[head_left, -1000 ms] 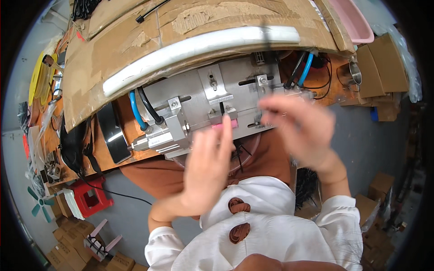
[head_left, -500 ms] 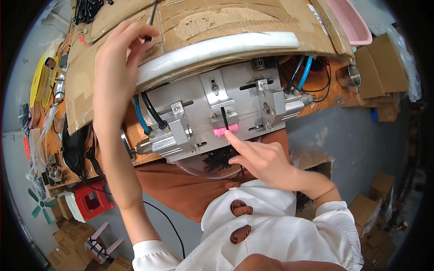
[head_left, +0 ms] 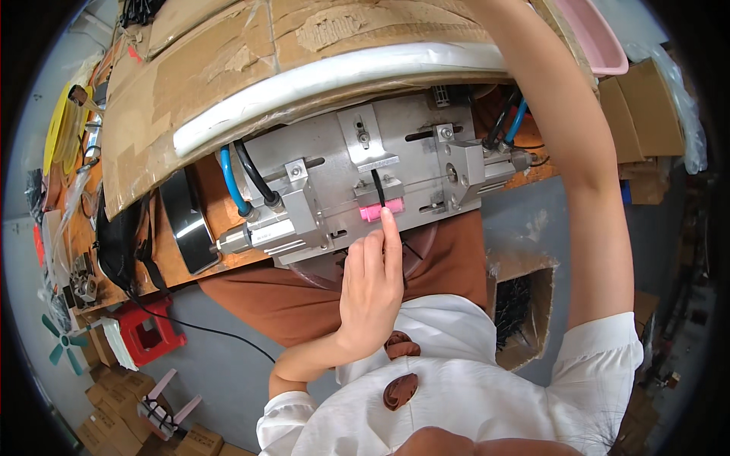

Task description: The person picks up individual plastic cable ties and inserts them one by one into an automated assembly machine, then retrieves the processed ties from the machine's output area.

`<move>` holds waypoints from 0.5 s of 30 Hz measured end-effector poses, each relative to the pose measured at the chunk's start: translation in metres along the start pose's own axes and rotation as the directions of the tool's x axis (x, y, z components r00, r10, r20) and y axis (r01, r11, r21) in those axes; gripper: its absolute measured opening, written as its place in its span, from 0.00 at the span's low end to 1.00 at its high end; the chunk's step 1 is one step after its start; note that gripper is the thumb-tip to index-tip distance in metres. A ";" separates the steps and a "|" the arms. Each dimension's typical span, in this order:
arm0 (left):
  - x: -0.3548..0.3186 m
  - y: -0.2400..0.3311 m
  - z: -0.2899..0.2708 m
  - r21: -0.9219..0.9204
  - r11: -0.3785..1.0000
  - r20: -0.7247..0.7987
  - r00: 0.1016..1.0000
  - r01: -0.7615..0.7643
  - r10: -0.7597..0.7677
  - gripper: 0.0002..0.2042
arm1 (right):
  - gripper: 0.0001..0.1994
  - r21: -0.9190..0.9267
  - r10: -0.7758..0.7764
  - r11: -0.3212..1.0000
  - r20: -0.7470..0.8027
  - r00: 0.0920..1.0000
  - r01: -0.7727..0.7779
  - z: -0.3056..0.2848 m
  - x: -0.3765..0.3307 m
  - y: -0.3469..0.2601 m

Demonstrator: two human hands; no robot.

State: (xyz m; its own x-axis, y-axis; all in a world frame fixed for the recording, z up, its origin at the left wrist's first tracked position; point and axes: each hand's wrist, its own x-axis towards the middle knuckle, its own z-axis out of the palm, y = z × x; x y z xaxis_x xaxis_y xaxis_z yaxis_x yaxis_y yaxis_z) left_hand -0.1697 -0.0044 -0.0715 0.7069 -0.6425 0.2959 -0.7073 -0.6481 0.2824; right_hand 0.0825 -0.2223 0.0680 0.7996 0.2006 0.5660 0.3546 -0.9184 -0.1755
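Observation:
My left hand (head_left: 372, 281) is in front of the metal fixture (head_left: 331, 137), its index finger stretched out and the other fingers loosely bent. That fingertip rests on the near end of a thin black strip (head_left: 378, 185), which lies across a small pink block (head_left: 370, 213) at the fixture's front middle. Nothing shows gripped in this hand. My right forearm (head_left: 566, 114) reaches up past the fixture's right side and over the cardboard (head_left: 220, 76); the right hand lies beyond the top edge of the picture.
Metal cylinders with blue hoses (head_left: 233, 182) flank the fixture. A white padded roll (head_left: 342, 70) edges the cardboard. A dark, glossy flat device (head_left: 188, 228) lies on the wooden bench to the left. A pink tub (head_left: 597, 38) stands far right. An open carton (head_left: 541, 319) holds black pieces.
My left hand has come down from the cardboard onto the strip at the pink block. My right hand has left that block and gone up out of the picture.

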 end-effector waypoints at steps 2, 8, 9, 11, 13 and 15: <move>0.002 0.002 0.002 0.015 1.000 0.003 1.000 -0.002 0.002 0.33 | 0.09 0.327 0.222 0.914 0.095 0.970 -0.241 -0.036 -0.032 -0.021; -0.002 0.002 0.003 0.062 0.998 0.047 0.998 0.026 -0.029 0.33 | 0.10 0.527 0.274 0.824 -0.052 0.960 -0.207 -0.062 -0.171 -0.073; -0.005 0.000 0.001 0.071 0.996 0.072 0.996 0.046 -0.051 0.33 | 0.12 0.608 0.176 0.790 -0.110 0.978 -0.074 -0.048 -0.200 -0.088; -0.006 0.007 -0.005 -0.006 0.999 0.063 0.997 0.053 -0.052 0.33 | 0.20 0.465 0.045 0.885 -0.097 0.994 0.006 -0.040 -0.252 -0.110; -0.011 0.012 -0.012 -0.072 0.995 0.063 0.996 0.068 -0.064 0.33 | 0.21 0.408 0.111 0.910 -0.074 0.991 -0.071 -0.021 -0.285 -0.128; -0.020 0.011 -0.019 -0.105 0.988 0.074 0.992 0.112 -0.104 0.32 | 0.26 0.320 0.141 0.937 0.015 0.990 -0.138 -0.007 -0.299 -0.138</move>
State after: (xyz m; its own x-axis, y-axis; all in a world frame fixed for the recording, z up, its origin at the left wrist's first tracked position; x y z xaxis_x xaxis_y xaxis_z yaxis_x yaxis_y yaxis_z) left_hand -0.1916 0.0092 -0.0566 0.7756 -0.6000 0.1962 -0.6210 -0.6695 0.4076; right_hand -0.2086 -0.1583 -0.0713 0.8487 0.0745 0.5236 0.3770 -0.7795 -0.5002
